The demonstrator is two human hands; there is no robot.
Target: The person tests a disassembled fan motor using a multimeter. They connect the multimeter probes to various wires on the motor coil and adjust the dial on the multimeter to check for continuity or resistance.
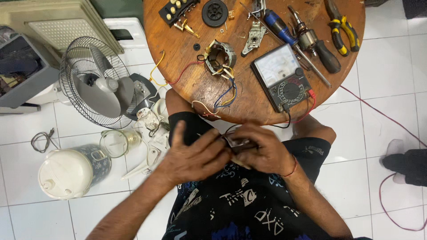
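While I sit at the near edge of the round wooden tabletop (187, 44), my left hand (193, 158) and my right hand (262, 151) meet over my lap, and between them they hold a small dark part (238, 143), most of it hidden by my fingers; the fingers of both hands are curled and pressed around it, the left from the left side, the right from the right, though I cannot tell just how each fingertip pinches. On the tabletop just beyond my hands lies an analogue meter (282, 75) with red and black leads, and to its left a motor winding (219, 57) with coloured wires trailing toward me. Farther off lie a blue-handled screwdriver (278, 26), yellow-handled pliers (342, 26) and a black round wheel (215, 12). On the tiled floor to the left stand a table fan (95, 82) and a white lidded pot (66, 173)
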